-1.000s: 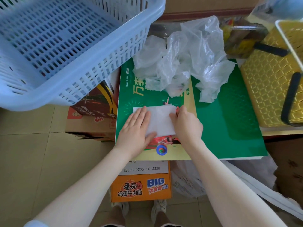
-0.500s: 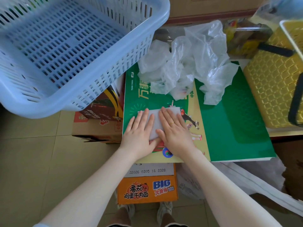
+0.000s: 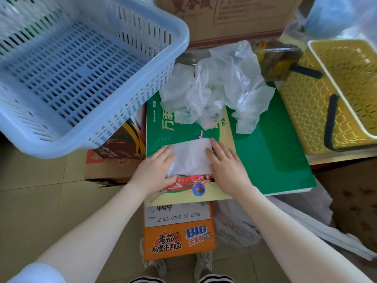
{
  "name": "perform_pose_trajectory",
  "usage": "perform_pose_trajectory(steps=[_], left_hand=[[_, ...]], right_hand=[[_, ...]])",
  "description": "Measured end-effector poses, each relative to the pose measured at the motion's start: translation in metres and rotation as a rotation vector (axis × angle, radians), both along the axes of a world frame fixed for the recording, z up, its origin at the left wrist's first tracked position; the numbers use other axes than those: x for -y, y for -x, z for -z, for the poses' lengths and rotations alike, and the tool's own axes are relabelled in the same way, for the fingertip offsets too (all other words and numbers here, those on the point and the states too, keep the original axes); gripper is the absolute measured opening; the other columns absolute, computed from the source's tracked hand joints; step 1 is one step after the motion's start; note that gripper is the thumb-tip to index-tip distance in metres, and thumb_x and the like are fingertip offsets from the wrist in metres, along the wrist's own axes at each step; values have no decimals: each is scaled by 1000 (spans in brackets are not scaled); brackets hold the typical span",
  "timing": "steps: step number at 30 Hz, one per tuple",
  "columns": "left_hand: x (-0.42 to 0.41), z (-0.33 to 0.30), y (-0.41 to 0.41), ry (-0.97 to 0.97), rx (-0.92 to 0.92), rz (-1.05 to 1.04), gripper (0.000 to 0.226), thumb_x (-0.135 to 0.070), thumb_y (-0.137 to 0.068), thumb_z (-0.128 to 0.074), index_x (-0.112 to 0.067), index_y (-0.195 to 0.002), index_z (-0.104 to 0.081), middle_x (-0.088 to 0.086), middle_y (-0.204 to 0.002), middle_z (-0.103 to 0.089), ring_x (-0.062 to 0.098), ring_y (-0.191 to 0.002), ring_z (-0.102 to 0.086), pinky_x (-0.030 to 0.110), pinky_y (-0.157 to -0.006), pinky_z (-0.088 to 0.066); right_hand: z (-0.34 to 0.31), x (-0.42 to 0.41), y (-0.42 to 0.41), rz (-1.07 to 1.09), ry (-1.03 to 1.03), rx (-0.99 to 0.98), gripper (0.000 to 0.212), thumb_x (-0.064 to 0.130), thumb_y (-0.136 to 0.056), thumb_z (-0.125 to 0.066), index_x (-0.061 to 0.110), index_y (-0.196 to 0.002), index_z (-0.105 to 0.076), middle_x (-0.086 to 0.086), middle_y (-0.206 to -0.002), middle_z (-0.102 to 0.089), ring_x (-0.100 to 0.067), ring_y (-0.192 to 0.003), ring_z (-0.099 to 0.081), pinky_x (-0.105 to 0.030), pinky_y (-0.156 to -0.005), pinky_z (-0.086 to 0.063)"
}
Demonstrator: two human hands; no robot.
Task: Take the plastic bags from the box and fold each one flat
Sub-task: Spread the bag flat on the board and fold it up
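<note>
Blue slatted basket (image 3: 61, 78) at ten o'clock, nothing visible inside. Left hand (image 3: 152, 170), fingers straight, grip apart, pressing the left edge of the folded plastic bag (image 3: 190, 158). Bag: white, flattened to a rectangle, lying on the green printed board (image 3: 271, 152) at centre. Right hand (image 3: 226, 166), likewise flat and apart, pressing the right edge. Loose crumpled bags (image 3: 220, 86) heaped at twelve o'clock, count unclear, perhaps several. Yellow basket (image 3: 306, 103) at two o'clock. Progress: one bag nearly finished; the heap remains unfolded.
</note>
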State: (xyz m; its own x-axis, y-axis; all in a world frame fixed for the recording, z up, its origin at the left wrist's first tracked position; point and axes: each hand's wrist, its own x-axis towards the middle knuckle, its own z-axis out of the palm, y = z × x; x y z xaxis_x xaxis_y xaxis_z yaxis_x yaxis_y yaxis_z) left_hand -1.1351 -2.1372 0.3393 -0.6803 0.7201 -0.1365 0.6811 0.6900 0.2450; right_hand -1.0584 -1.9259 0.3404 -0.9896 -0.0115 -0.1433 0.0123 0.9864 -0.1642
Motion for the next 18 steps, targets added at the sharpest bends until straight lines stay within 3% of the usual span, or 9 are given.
perform_pose_trajectory(steps=[2,4,6,9,12,14,15,16,18], left_hand=[[-1,-7,2,44,37,33,59,-30,-83,-51,-12,-138,-40,14,-150,-25,27,-139,-25,41,-111,-29],[0,-9,3,85,92,55,63,-16,-85,-54,-17,-143,-30,8,-154,-12,24,-143,-11,32,-114,-12],[-1,-8,0,26,60,62,65,2,-73,-65,-12,-134,-46,15,-145,-35,31,-136,-31,41,-110,-25],[-8,-12,-7,-194,124,-15,55,18,-61,-63,-8,-109,-67,12,-117,-64,31,-114,-56,53,-99,-41],[-30,-37,-23,-465,240,-104,27,1,-82,-61,-9,-106,-69,5,-115,-65,12,-114,-53,25,-100,-37],[-46,-56,-32,-564,325,-134,19,-19,-87,-62,-12,-103,-70,-6,-91,-71,-9,-88,-58,7,-76,-41],[-54,-67,-36,-593,326,-125,21,-27,-87,-61,-12,-97,-72,-19,-72,-65,-11,-68,-56,5,-60,-37],[-62,-77,-39,-629,318,-120,27,-35,-87,-59,-11,-90,-72,-21,-54,-52,-5,-54,-48,9,-52,-32],[-80,-94,-43,-704,289,-112,38,-46,-83,-53,-11,-76,-66,-10,-47,-38,5,-48,-35,14,-48,-25]], right_hand=[[0,3,-10,-56,25,-4,45,16,-83,-58,6,-127,-54,-15,-143,-44,-32,-129,-45,-51,-100,-43],[-1,4,-15,-55,48,90,54,33,-96,-41,9,-143,-31,-8,-155,-21,-25,-143,-21,-45,-116,-21],[-1,1,-20,-21,51,175,72,58,-93,-25,14,-149,-14,0,-159,-4,-18,-146,-2,-37,-118,-4],[-4,-5,-26,45,91,187,87,73,-83,-29,16,-148,-18,3,-158,-7,-14,-145,-2,-37,-119,-6],[-17,-14,-35,62,188,139,93,80,-72,-32,18,-140,-36,3,-156,-18,-16,-145,-6,-37,-117,-8],[-31,-18,-42,58,333,13,85,76,-71,-36,16,-131,-48,0,-150,-34,-20,-144,-17,-39,-115,-14],[-40,-21,-45,84,436,-63,71,66,-77,-42,14,-126,-53,-1,-143,-45,-21,-140,-26,-37,-113,-21],[-52,-25,-49,140,532,-114,55,52,-83,-50,12,-121,-56,-2,-133,-54,-20,-133,-37,-33,-107,-29],[-73,-35,-58,248,669,-159,27,28,-88,-61,8,-105,-61,-6,-103,-65,-18,-99,-55,-28,-81,-40]])
